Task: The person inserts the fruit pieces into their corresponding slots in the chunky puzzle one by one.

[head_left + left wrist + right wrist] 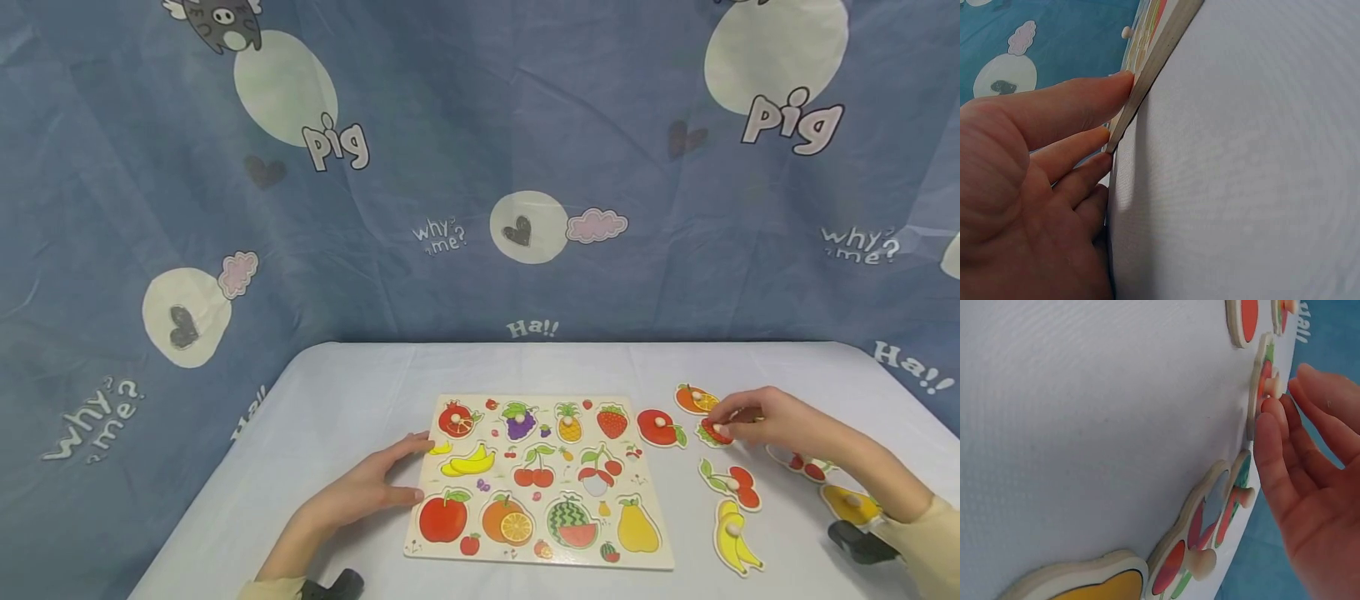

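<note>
Left hand (367, 483) at left edge of wooden fruit puzzle board (555, 562), thumb and fingers apart, fingertips touching the edge. Right hand (776, 425) right of board, fingertips at knob of strawberry piece (709, 436), which lies on white table (375, 375); cannot tell if knob is pinched. Orange piece (692, 400) just behind strawberry, red apple piece (654, 427) between strawberry and board, cherry piece (718, 481) and banana piece (729, 542) nearer the person.

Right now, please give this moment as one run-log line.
left hand: touches puzzle board; right hand: at strawberry piece, grip unclear; banana piece: off board
</note>
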A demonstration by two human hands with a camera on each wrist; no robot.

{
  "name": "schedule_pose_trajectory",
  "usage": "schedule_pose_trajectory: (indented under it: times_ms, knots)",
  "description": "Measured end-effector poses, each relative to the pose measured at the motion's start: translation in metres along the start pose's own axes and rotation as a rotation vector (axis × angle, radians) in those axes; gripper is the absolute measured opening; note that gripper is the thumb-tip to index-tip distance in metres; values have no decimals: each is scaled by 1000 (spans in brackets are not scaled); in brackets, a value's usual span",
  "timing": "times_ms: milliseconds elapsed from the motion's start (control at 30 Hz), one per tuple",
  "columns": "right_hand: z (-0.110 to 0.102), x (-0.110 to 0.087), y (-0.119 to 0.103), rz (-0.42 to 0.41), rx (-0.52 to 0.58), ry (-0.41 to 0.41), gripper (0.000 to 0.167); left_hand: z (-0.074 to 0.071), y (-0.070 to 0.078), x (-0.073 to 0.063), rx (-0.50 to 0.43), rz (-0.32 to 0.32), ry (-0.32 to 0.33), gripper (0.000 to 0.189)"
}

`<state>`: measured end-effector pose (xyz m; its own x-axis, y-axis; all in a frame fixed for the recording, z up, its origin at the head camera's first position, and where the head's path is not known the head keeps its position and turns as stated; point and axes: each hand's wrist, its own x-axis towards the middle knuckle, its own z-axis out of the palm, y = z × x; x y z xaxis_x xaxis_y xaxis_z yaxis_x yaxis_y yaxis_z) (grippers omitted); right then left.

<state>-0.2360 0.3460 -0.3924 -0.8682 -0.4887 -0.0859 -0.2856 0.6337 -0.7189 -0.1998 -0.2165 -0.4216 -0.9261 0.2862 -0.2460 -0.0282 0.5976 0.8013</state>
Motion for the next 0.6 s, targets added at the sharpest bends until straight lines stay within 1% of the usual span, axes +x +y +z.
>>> schedule_pose_trajectory:
  times_ms: [67, 267, 367, 467, 600]
  knots:
    - [0, 0, 0, 3, 15, -16, 25, 0, 0, 1, 0, -4, 0, 70]
    - [2, 4, 2, 63, 36, -37, 26, 0, 0, 0, -15, -8, -10, 69]
    - [1, 6, 3, 46, 45, -52, 27, 0, 0, 0, -18, -8, -12, 69]
    - [0, 8, 5, 25, 32, -57, 27, 0, -1, 0, -8, -7, -10, 69]
    - [1, 8, 6, 36, -5, -39, 26, 0, 0, 1, 2, -2, -6, 69]
